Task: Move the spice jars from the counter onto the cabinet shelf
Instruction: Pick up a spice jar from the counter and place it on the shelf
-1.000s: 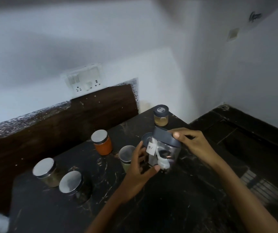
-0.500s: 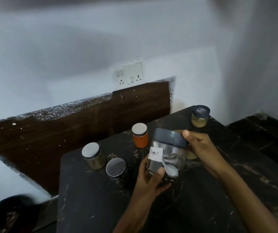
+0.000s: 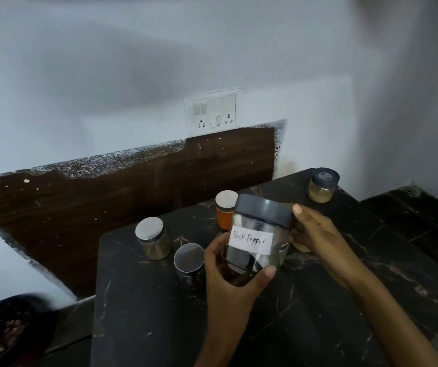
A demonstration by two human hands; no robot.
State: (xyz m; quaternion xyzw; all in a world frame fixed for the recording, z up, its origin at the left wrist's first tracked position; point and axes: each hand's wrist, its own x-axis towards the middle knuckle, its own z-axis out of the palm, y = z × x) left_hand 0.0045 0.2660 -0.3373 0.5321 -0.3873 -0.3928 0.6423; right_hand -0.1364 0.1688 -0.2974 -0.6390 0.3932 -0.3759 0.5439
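A clear jar with a dark lid and a white "Black Pepper" label (image 3: pixel 259 234) is held above the black counter (image 3: pixel 318 300). My left hand (image 3: pixel 228 276) grips its base with the thumb across the front. My right hand (image 3: pixel 318 234) holds its right side near the lid. On the counter stand an orange spice jar (image 3: pixel 224 210), a silver-lidded jar of brownish spice (image 3: pixel 154 238), a dark jar with a silver lid (image 3: pixel 188 263) and a dark-lidded jar of yellow powder (image 3: pixel 322 185). Another pale jar is mostly hidden behind my right hand. No cabinet shelf is in view.
A dark wooden backsplash (image 3: pixel 133 192) runs behind the counter, with a white switch and socket plate (image 3: pixel 211 112) above it. A dark round object (image 3: pixel 8 332) sits blurred at the lower left. A lower black ledge (image 3: pixel 424 215) lies to the right.
The jar has turned so its label faces me and has come upright. The camera has swung to the left, shifting the counter and jars rightward in view.
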